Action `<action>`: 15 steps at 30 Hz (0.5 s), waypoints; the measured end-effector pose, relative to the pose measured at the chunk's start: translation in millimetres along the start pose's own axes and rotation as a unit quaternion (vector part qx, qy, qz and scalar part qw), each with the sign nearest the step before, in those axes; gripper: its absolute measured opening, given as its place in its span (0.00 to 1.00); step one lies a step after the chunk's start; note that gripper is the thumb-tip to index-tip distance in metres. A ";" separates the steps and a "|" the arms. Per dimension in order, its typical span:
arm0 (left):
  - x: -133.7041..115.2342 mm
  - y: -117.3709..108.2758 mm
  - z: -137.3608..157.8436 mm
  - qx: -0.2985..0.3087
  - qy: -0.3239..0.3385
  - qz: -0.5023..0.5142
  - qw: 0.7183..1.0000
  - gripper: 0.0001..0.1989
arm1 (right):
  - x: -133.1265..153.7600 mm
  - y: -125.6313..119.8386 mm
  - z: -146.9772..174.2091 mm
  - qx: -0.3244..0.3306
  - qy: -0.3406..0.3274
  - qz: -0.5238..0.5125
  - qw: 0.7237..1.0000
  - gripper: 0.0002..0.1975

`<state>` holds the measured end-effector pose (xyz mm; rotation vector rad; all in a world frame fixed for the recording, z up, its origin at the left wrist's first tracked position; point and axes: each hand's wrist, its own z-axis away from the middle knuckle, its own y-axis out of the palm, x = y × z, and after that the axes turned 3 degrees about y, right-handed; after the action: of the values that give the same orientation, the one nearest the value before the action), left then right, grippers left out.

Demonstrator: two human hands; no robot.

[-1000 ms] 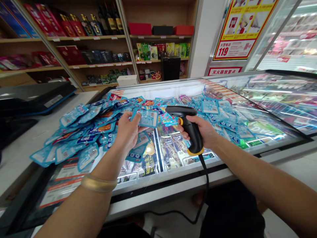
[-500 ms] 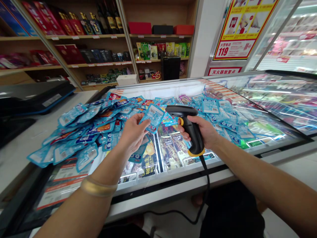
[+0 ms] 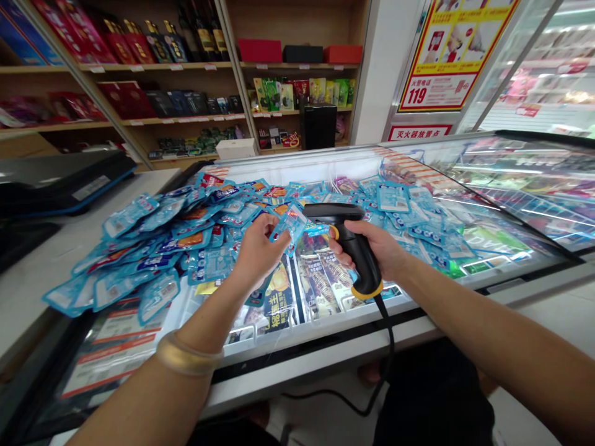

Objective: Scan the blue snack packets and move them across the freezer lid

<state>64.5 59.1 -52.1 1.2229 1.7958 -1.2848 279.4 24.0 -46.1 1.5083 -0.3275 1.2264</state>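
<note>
Between thumb and fingers, my left hand pinches a small blue snack packet, tilted over the freezer's glass top. My right hand is wrapped round the grip of a black and yellow barcode scanner, whose head points left at the packet from close by. A black cable runs down from the scanner's handle. Left of my left hand lies a large heap of blue packets. Another spread of similar packets lies beyond my right hand.
The chest freezer has a glass top, with packaged goods visible under it. A dark flat device sits on the counter at left. Shelves with bottles and boxes stand behind, beside a yellow and red poster.
The packet in my left hand has turned and tilted, and my fingers have curled more. The scanner has shifted slightly left and down. The view has moved a little.
</note>
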 end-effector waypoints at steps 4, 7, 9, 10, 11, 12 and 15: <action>-5.3 0.5 0.2 -0.010 -0.039 0.030 0.999 0.07 | 1.7 0.7 0.0 -0.002 -0.002 -0.011 1.000 0.13; -18.1 5.4 -4.0 -0.028 -0.105 0.101 0.989 0.11 | 8.8 1.0 2.8 -0.024 -0.022 -0.031 0.999 0.12; -30.8 14.2 -9.8 -0.020 -0.134 0.158 0.978 0.19 | 17.2 -1.6 8.1 -0.049 -0.055 -0.044 0.996 0.12; -37.7 20.9 -13.4 -0.007 -0.137 0.180 0.974 0.24 | 22.4 -4.4 12.2 -0.062 -0.075 -0.050 0.994 0.11; -44.6 29.3 -17.6 0.009 -0.133 0.195 0.972 0.27 | 28.2 -8.3 17.2 -0.075 -0.095 -0.054 0.991 0.11; -51.4 39.5 -22.2 0.027 -0.124 0.203 0.971 0.27 | 34.4 -13.4 23.0 -0.089 -0.113 -0.059 0.988 0.11; -68.6 78.2 -38.4 0.072 -0.090 0.195 0.974 0.23 | 53.7 -34.3 43.5 -0.145 -0.156 -0.071 0.975 0.09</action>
<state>164.6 80.5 -9.4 1.4058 1.2738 -1.2633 349.9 20.5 -15.2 1.4391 -0.5700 0.7888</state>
